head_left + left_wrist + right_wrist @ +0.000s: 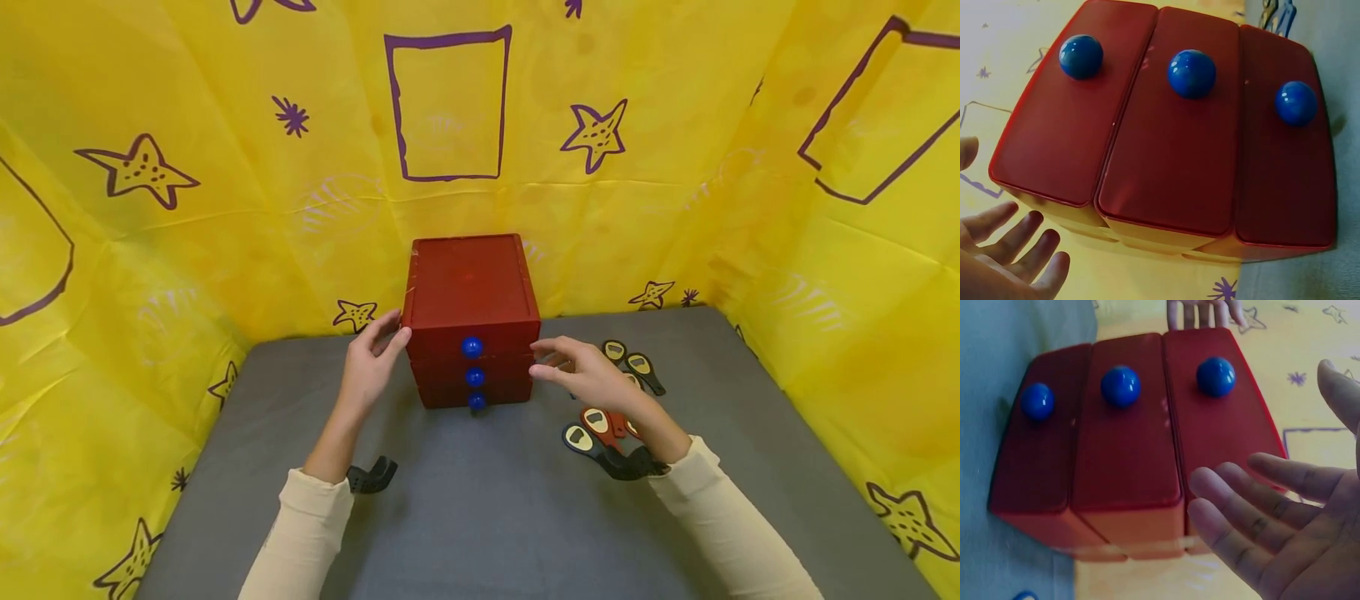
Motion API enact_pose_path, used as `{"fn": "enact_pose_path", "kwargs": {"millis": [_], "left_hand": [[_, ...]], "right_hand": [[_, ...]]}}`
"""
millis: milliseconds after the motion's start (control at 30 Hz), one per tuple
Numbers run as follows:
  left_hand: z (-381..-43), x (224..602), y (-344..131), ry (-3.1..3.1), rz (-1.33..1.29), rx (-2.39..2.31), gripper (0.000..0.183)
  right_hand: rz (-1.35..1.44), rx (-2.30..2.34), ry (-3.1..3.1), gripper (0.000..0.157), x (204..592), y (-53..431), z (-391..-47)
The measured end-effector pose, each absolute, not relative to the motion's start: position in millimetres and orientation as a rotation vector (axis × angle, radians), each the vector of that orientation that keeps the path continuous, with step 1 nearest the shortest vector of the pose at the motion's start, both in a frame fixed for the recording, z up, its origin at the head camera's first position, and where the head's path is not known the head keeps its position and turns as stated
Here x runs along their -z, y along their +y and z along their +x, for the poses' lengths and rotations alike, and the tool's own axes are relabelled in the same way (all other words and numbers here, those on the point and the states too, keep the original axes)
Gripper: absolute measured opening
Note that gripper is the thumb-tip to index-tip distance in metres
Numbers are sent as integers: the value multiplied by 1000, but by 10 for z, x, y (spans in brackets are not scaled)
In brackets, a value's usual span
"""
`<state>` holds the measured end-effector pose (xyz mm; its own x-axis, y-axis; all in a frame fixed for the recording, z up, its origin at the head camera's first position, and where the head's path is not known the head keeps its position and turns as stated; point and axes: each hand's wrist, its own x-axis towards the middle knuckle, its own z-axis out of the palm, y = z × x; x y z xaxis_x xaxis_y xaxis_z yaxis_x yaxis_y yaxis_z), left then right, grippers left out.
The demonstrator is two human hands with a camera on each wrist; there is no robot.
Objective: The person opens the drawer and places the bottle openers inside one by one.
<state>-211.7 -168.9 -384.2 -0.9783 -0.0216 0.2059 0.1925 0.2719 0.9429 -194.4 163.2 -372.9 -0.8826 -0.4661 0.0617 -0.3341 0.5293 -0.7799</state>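
A red box of three stacked drawers [472, 283] stands against the back cloth, each drawer front bearing a round blue knob [472, 347]. All three drawers look closed. At the box's upper left edge is my left hand [369, 358], fingers spread and relaxed; in the left wrist view its fingertips [1047, 244] lie beside the top drawer, and contact is hard to tell. My right hand [588, 371] is at the right side of the box with fingers loosely bent, holding nothing. The right wrist view shows its palm turned toward the box.
Right of the box, partly under my right forearm, lie several flat paddle-shaped pieces with cream ovals, among them a red one [597, 422] and a dark blue one [581, 439]. Yellow cloth [450, 208] with purple drawings walls the grey table [480, 517] at the back and sides.
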Motion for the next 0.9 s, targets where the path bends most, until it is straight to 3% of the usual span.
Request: {"fn": "enact_pose_path", "kwargs": {"millis": [433, 900], "left_hand": [[-2294, 3824, -1621, -2167, -9, 1953, 41], [-2315, 3838, -1613, -2152, 10, 1934, 37]], "right_hand": [[-657, 1443, 2456, 43, 3828, 1175, -2075], [-362, 1789, 2303, 38, 3990, 693, -2178]]}}
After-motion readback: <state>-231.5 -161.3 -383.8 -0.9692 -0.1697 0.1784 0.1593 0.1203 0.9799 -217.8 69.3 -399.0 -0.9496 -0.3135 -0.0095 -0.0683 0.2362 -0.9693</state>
